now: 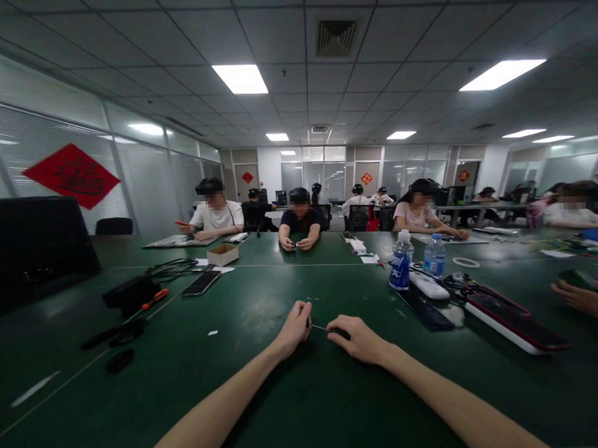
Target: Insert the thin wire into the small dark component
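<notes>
Lower centre of the frame: a thin rod (319, 327) spans the gap between the two hands, over the green table (305, 407). The left hand (295, 330) is curled closed around one end; the right hand (356, 338), half curled, meets the other near its fingertips, its grip uncertain. Handling appears under way, the rod taken up; how much remains cannot be told.

Your left hand (295, 330) hid part of a thin piece (319, 327) too small to identify; the tabletop's (152, 392) left edge was cut off.
</notes>
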A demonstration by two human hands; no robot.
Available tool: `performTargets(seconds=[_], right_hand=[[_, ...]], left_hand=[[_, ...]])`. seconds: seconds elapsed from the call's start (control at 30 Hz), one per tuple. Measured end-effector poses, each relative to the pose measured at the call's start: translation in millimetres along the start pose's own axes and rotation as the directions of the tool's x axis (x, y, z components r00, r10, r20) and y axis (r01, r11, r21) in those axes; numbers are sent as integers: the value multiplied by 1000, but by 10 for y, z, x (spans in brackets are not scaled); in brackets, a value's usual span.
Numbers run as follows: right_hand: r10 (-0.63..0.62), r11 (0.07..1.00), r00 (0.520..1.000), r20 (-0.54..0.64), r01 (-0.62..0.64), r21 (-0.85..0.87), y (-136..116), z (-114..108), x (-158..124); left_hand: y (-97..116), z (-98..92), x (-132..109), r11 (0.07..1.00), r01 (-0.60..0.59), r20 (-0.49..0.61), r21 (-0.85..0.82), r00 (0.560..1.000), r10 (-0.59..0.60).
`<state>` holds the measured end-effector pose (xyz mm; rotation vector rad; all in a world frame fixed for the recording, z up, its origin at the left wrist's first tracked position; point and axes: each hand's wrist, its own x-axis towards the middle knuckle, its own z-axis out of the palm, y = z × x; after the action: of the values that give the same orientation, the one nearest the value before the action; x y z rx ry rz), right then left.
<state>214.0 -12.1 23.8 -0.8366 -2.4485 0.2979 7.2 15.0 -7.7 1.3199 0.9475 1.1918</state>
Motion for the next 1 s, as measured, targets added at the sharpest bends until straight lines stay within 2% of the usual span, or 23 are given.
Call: performTargets(seconds=[0.43, 1.0], right_hand=[[-4, 1000, 998, 55, 3, 26, -49, -39, 15], [-20, 1000, 1000, 13, 20, -2, -107, -36, 12]], left_hand=[[8, -6, 19, 1000, 15, 5, -13, 1000, -15], [32, -8, -5, 1000, 16, 37, 0, 999, -16]])
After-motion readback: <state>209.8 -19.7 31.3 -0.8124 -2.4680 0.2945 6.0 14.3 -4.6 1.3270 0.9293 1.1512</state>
